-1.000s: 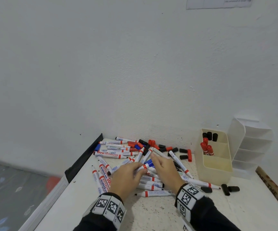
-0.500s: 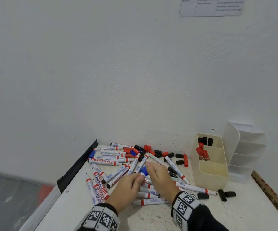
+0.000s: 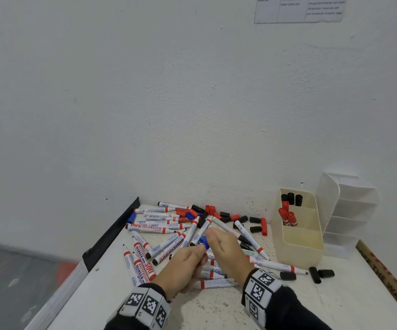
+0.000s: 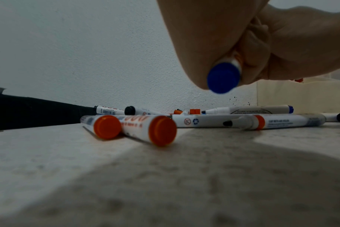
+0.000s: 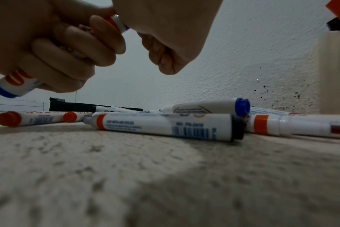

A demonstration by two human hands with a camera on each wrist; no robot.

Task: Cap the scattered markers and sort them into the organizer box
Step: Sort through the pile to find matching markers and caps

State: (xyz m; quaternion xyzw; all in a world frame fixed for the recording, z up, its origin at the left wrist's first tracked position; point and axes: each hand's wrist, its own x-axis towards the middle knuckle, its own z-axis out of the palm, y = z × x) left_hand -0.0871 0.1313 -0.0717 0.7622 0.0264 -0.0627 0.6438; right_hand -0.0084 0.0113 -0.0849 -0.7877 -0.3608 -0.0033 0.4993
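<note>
Many white whiteboard markers (image 3: 168,244) and loose red and black caps (image 3: 255,226) lie heaped on the table by the wall. My left hand (image 3: 198,254) grips the barrel of a blue marker (image 4: 224,76) and holds it above the pile. Its blue tail end points at the left wrist camera. My right hand (image 3: 213,236) pinches the blue cap (image 3: 204,242) at the marker's tip (image 5: 121,26); how far the cap sits on is hidden by the fingers. The cream organizer box (image 3: 297,252) stands to the right with black-capped markers (image 3: 290,198) at the back and red-capped markers (image 3: 288,216) in the middle.
A white tiered organizer (image 3: 350,210) stands behind the cream box against the wall. Loose black caps (image 3: 321,273) lie in front of the box. A black strip (image 3: 111,234) marks the table's left edge and a wooden ruler (image 3: 388,279) its right.
Both hands have stayed together over the pile and risen slightly with the blue marker. The blue cap now shows between them. The head view has tilted upward.
</note>
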